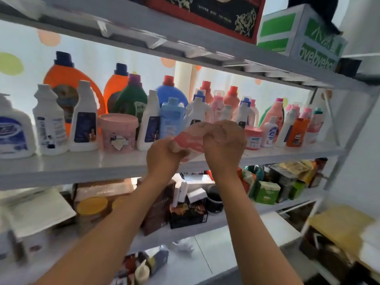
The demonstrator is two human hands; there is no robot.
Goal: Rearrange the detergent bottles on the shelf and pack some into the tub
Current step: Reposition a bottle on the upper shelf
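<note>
Both my hands hold a pink tub (190,144) with a red-and-white label, tilted, just in front of the middle shelf (82,169). My left hand (163,156) grips its lower left side. My right hand (223,140) curls over its top right. Behind it stands a row of detergent bottles: white ones (50,120), a light blue one (171,118), large orange ones (70,87), a green one (131,95) and several pink ones (274,114). A second pink tub (118,131) with a lid sits on the shelf to the left.
A small pink jar (253,137) stands right of my hands. A red-and-black box (207,13) and a green-and-white carton (300,33) lie on the top shelf. The lower shelf (185,229) holds boxes, a yellow-lidded jar (92,206) and packets.
</note>
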